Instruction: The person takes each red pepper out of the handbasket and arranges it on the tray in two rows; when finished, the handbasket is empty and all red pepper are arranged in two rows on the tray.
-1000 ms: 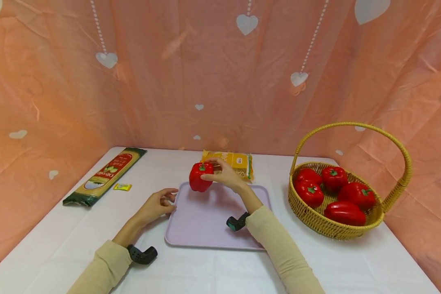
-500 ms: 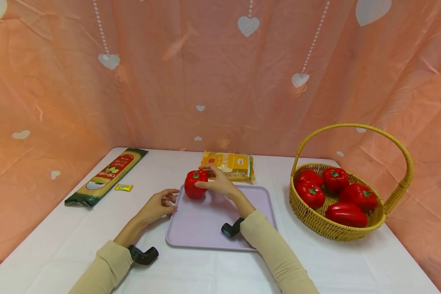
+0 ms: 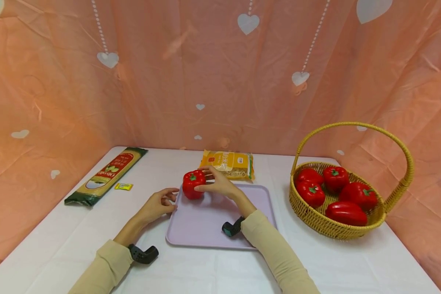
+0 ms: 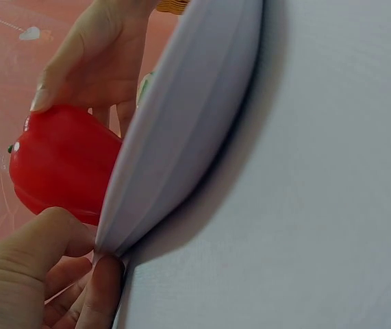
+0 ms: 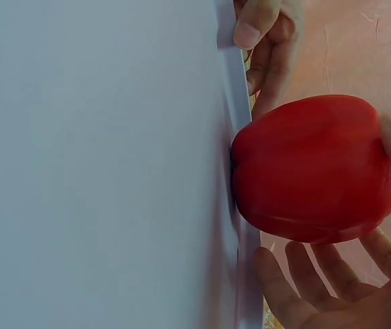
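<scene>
A red bell pepper [image 3: 193, 185] stands stem up at the far left corner of a pale purple tray [image 3: 209, 228]. My right hand [image 3: 220, 183] holds it from the right, thumb on the near side; in the right wrist view the pepper [image 5: 318, 168] has its base against the tray, and some of the fingers beneath it are apart from its skin. My left hand [image 3: 156, 207] is at the tray's left edge. The left wrist view shows its thumb and a finger [image 4: 106, 284] pinching the tray's rim [image 4: 181, 123].
A wicker basket [image 3: 316, 224] with a tall handle and several red peppers stands at the right. Behind the tray lies a yellow food packet [image 3: 229, 164]. A long green and gold packet [image 3: 106, 175] and a small yellow wrapped piece [image 3: 123, 186] lie at the left.
My right hand has lowered the bell pepper left and toward me onto the tray, then shifted it slightly further left. The left hand has stayed at the tray's edge.
</scene>
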`<state>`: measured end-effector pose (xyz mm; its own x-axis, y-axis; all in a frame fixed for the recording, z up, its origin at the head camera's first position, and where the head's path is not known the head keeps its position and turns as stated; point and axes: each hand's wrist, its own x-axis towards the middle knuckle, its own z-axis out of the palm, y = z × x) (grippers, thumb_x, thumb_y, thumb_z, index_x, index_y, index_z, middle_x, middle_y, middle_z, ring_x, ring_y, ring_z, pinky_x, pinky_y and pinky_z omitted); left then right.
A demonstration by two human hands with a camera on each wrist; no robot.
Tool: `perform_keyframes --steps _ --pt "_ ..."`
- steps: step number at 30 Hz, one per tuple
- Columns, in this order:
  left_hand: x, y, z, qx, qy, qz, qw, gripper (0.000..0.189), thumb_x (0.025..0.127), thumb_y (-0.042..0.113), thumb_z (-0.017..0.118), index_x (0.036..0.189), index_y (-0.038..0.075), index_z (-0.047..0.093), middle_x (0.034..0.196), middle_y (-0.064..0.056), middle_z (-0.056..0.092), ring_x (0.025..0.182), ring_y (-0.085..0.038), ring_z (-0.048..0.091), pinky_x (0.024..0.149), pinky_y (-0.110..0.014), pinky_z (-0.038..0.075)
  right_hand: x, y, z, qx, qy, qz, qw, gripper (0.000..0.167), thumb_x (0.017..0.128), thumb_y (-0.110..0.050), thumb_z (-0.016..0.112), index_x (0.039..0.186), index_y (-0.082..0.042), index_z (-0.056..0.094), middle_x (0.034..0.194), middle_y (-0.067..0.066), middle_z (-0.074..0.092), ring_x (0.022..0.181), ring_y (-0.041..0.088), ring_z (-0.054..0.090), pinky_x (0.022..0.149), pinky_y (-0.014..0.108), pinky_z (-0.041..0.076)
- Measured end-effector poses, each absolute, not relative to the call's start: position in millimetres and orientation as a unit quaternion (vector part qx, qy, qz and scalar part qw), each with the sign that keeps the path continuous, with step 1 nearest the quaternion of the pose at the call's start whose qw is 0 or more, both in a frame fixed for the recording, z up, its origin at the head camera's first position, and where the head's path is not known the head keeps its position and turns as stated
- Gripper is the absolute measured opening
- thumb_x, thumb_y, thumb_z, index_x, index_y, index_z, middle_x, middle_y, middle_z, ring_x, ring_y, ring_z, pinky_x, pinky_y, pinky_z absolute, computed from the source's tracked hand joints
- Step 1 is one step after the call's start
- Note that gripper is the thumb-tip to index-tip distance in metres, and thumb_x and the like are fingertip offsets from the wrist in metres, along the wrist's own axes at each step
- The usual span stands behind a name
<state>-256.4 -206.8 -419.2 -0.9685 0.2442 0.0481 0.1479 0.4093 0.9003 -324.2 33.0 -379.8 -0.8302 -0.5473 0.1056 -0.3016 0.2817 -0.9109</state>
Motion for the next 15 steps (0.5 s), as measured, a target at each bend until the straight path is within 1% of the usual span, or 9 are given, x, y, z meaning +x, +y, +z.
perform_keyframes --steps 7,15 --pt "-257.7 -207.9 -420.7 0.114 0.838 0.532 0.044 0.056 0.080 0.000 0.064 0.132 -0.003 0.044 0.104 -0.017 0.054 0.075 -0.019 0.054 0.063 -0.022 0.049 -325.3 34.2 -380.1 -0.297 0.794 -0.517 0.118 0.071 0.075 -0.009 0.074 0.135 -0.011 0.037 0.129 0.013 0.047 0.117 0.028 0.048 0.094 0.034 0.045" --pt "-257.5 -208.8 -420.4 0.118 0.838 0.530 0.047 0.057 0.081 0.001 0.064 0.134 -0.002 0.043 0.104 -0.017 0.053 0.075 -0.019 0.054 0.064 -0.021 0.049 -326.8 27.6 -384.0 -0.286 0.804 -0.514 0.091 0.071 0.074 -0.016 0.078 0.133 -0.010 0.038 0.124 0.011 0.051 0.111 0.026 0.051 0.090 0.032 0.047"
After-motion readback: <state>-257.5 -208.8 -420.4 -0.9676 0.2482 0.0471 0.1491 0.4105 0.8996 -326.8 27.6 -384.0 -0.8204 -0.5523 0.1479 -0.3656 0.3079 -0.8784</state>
